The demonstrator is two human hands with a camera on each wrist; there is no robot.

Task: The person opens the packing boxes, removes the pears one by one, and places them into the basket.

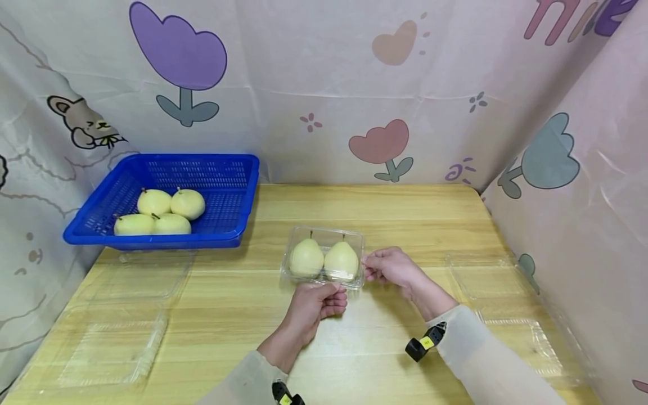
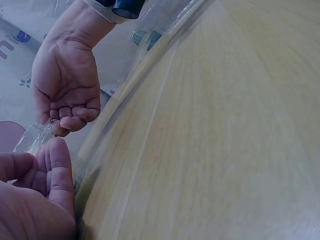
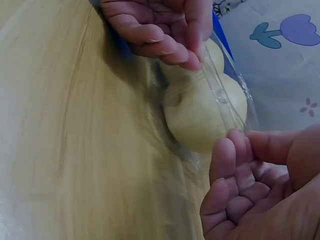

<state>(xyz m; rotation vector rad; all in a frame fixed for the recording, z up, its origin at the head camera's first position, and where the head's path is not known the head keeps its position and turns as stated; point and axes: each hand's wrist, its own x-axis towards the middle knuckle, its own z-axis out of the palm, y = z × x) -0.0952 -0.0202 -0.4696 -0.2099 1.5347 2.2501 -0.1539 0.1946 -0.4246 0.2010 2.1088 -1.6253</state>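
A clear plastic clamshell box (image 1: pixel 287 269) stands on the wooden table, holding two pale yellow pears (image 1: pixel 306 259) side by side with stems pointing up. Its lid lies over the fruit. At the front edge, my left hand (image 1: pixel 315 306) pinches the plastic rim between thumb and forefinger. My right hand (image 1: pixel 394 266) grips the rim at the right side the same way, its other fingers curled in. From the right wrist view, both hands hold the rim (image 3: pixel 221 95) at separate spots, with the pears (image 3: pixel 202 112) showing through the plastic.
At the back left, a blue plastic basket (image 1: pixel 240 230) holds several more pears (image 1: pixel 188 203). Empty clear containers (image 1: pixel 116 346) lie at the table's left, and others (image 1: pixel 526 337) at the right edge. A printed curtain (image 1: pixel 304 67) hangs behind and on both sides.
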